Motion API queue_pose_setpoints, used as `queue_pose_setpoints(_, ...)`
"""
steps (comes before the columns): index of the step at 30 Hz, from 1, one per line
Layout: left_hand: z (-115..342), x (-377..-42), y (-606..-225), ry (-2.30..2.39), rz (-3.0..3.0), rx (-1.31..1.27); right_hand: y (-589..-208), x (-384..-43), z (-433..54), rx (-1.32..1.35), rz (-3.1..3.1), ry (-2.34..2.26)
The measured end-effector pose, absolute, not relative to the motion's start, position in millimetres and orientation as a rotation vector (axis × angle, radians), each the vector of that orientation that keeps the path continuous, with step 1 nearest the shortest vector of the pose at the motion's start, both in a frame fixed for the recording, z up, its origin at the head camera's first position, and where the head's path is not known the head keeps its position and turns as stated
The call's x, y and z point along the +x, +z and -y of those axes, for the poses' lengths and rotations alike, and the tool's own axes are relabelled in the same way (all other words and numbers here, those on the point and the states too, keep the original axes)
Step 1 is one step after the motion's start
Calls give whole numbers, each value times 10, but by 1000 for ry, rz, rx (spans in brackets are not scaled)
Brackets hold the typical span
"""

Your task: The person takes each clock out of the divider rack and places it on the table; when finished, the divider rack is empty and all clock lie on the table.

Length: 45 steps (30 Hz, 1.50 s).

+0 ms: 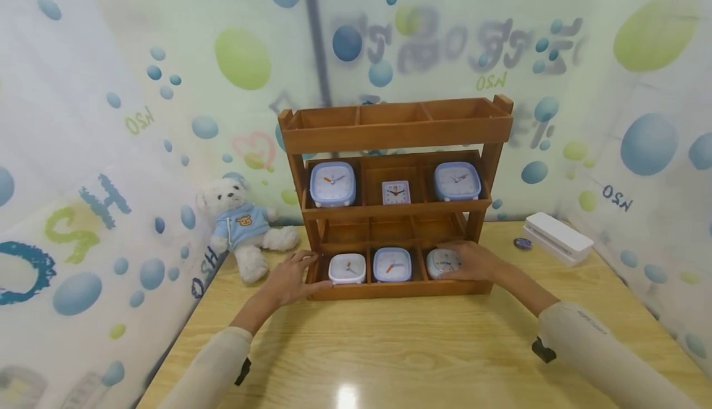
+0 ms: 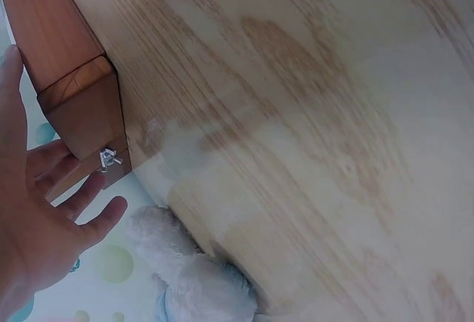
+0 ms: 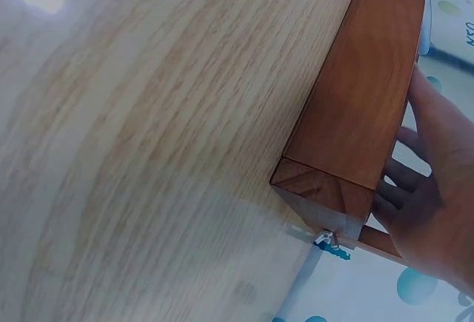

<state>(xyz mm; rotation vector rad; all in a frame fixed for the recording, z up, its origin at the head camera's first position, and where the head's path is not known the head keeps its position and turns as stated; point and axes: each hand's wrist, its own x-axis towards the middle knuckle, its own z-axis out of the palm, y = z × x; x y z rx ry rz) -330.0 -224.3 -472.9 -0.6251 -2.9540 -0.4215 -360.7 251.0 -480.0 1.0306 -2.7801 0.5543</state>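
A brown wooden tiered rack (image 1: 400,134) stands on the table with small alarm clocks in its compartments. My right hand (image 1: 470,261) holds a round grey clock (image 1: 443,263) in the lower right compartment, thumb and fingers about it. In the right wrist view the fingers (image 3: 404,178) reach behind the front board, partly hidden. At the lower left corner my left hand (image 1: 289,279) touches the rack, thumb by a white clock (image 1: 347,269); the left wrist view shows its fingers (image 2: 96,222) spread. A blue-rimmed clock (image 1: 392,265) sits in the lower middle compartment.
The middle tier holds two larger blue-rimmed clocks (image 1: 332,185) and a small square clock (image 1: 396,193) between them. A white teddy bear (image 1: 241,223) in a blue top sits at left. To the right lie a white box (image 1: 558,237) and a small dark oval object (image 1: 523,244).
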Motion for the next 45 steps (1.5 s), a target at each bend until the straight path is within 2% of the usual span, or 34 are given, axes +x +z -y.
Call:
queue_pose_setpoints(11, 2232, -3301, -4681, -432, 2983, -612, -4647, -3624, -2457, 1022, 2918, 369)
queue_pose_setpoints(24, 2221, -3305, -4690, -462, 2994, -610, -4747, -3667, -2465, 964, 2769, 389)
queue_pose_setpoints(29, 2222, -3295, -4689, -461, 3015, -600, -4642, -3618, -2432, 861, 2752, 408)
queue_pose_setpoints(36, 2228, -3301, -4710, -467, 2996, -624, -4410, -3513, -2461, 850, 2750, 352)
queue_pose_setpoints(45, 2231, -3320, -4678, -470, 2999, -627, -4289, -3321, -2718, 857, 2724, 294)
